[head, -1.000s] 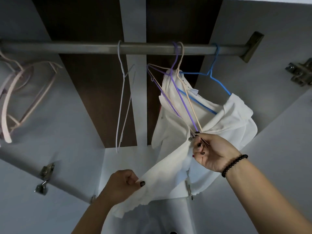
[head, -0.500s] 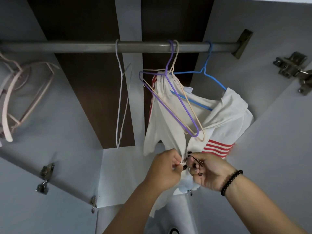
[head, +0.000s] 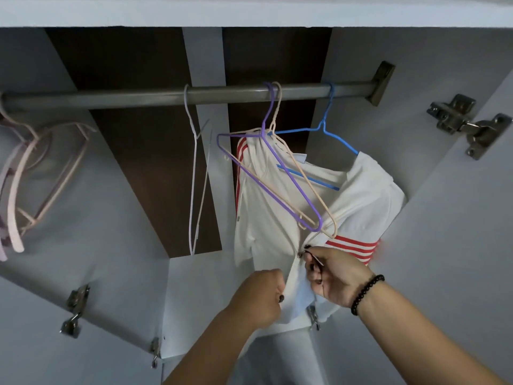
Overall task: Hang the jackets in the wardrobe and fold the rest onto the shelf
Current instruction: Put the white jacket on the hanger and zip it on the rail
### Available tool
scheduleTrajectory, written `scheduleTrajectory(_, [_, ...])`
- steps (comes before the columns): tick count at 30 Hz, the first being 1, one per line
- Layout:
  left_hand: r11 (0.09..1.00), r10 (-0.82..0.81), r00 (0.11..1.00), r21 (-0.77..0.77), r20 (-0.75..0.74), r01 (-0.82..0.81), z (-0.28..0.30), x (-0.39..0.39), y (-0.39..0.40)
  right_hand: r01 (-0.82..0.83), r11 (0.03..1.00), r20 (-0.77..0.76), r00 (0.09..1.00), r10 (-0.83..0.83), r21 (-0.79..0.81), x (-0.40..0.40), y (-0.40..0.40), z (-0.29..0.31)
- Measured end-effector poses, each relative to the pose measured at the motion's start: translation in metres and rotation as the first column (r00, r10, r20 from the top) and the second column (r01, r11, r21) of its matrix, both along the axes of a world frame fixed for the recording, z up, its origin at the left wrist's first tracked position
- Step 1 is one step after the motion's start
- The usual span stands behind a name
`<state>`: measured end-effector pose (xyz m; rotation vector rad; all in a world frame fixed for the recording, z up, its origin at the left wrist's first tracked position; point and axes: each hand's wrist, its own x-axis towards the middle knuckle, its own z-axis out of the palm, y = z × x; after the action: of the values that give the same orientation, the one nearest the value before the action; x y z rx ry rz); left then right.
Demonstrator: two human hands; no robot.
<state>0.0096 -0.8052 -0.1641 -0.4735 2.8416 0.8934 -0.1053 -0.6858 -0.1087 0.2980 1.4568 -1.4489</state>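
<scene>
Compared with half a second back, both hands are seen lower and slightly apart, and the rail sits lower in view, so more of the wardrobe top is shown. Red stripes on the jacket's left shoulder are now exposed.

White jacket (head: pixel 358 201) with red stripes is hung on the blue hanger (head: pixel 327 129), which is hooked over the metal rail (head: pixel 138 97) near its right end bracket. Purple hanger (head: pixel 266 179) and beige hanger (head: pixel 311 187) are hooked on the same rail just left of the blue one; both are hung bare and lie across the jacket front. White hanger (head: pixel 194 168) is hung bare further left, well apart from the jacket. Pink hangers (head: pixel 25 176) are bunched at the far left end of the rail.

Left hand (head: pixel 261 295) is curled, gripping the jacket's left front edge low down. Right hand (head: pixel 336 276) is curled too, with the zipper pull pinched between thumb and fingertips just beside the front opening; a black bead bracelet (head: pixel 366 293) is worn on that wrist. The two hands are near each other, with the jacket opening between them.

Door hinges (head: pixel 466 123) are seen on the open right door, and another (head: pixel 75 309) on the left door. Whether the zipper is engaged cannot be told.
</scene>
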Motion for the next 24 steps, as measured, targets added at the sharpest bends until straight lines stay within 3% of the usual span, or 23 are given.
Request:
scheduleTrajectory(2, [0.994,-0.092,0.996,-0.063,-0.013,0.091,0.026,-0.011,0.001,-0.003,1.000,-0.040,0.999,0.003,-0.003,-0.001,0.004,-0.003])
scheduleTrajectory(6, [0.998,-0.015,0.903,-0.061,-0.429,-0.012,0.089,-0.050,-0.001,-0.029,1.000,-0.042,0.999,0.029,0.006,-0.009,0.014,-0.008])
scheduleTrajectory(9, [0.976,-0.163,0.838,-0.211,-0.520,0.059,0.112,-0.091,-0.002,-0.033,0.999,-0.024,0.999,0.033,0.007,-0.012,0.019,-0.014])
scheduleTrajectory(11, [0.890,-0.327,0.858,-0.435,-0.397,0.138,0.116,-0.119,-0.004,-0.020,1.000,-0.011,1.000,0.020,0.005,-0.015,0.021,-0.017])
scheduleTrajectory(13, [0.730,-0.440,0.882,-0.640,-0.171,0.240,0.116,-0.141,-0.008,-0.005,1.000,0.005,1.000,0.005,-0.001,-0.019,0.024,-0.018])
scheduleTrajectory(15, [0.556,-0.485,0.872,-0.748,0.063,0.363,0.117,-0.154,-0.013,0.017,1.000,0.011,1.000,-0.017,-0.013,-0.025,0.028,-0.020])
scheduleTrajectory(16, [0.525,-0.472,0.870,-0.749,0.139,0.405,0.119,-0.156,-0.015,0.028,0.999,0.010,1.000,-0.028,-0.019,-0.029,0.030,-0.021])
scheduleTrajectory(18, [0.520,-0.444,0.873,-0.734,0.204,0.436,0.124,-0.156,-0.021,0.037,0.999,-0.007,0.999,-0.037,-0.028,-0.036,0.033,-0.022])
scheduleTrajectory(24, [0.568,-0.415,0.893,-0.717,0.173,0.403,0.124,-0.141,-0.036,-0.121,0.993,-0.183,0.976,0.117,-0.012,-0.048,0.028,-0.026])
